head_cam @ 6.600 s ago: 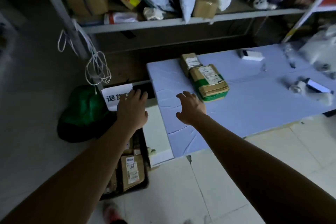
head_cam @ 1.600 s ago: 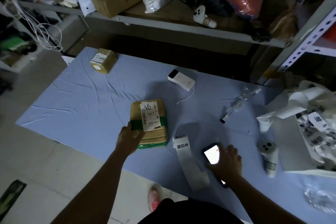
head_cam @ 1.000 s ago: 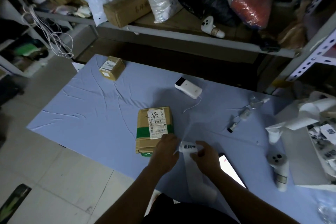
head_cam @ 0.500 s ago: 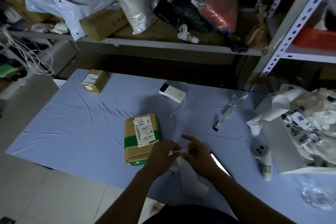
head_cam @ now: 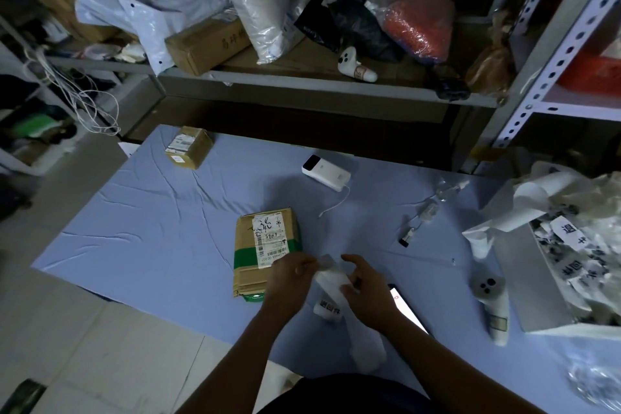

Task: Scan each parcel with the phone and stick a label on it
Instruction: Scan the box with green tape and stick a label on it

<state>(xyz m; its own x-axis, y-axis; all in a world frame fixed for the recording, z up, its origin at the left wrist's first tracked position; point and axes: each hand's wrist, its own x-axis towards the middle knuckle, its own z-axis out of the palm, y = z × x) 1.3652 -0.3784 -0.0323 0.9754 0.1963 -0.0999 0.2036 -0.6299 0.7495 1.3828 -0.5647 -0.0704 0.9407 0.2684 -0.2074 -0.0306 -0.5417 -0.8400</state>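
Risk first, as a judgement: the tail of the label strip (head_cam: 366, 344) drooped loose near the table (head_cam: 168, 245) edge, so a hard pull could tear the liner or drag it askew. The half-peeled label (head_cam: 325, 260) stood free between both hands and could fold onto itself or stick to a fingertip. The phone (head_cam: 408, 311) lay face up, screen lit, partly under the right forearm; an arm sweep could shove it. The parcel (head_cam: 265, 252) lay flat just left of the hands, and a careless press could cover its printed barcode. A small parcel (head_cam: 190, 147) sat well apart at the far left corner, easy to skip. Pose: left hand (head_cam: 289, 282) hovered over the parcel's near corner, fingers curled, pinching the label's edge. Right hand (head_cam: 369, 292) pinched the strip with thumb and lower fingers, index finger raised clear.
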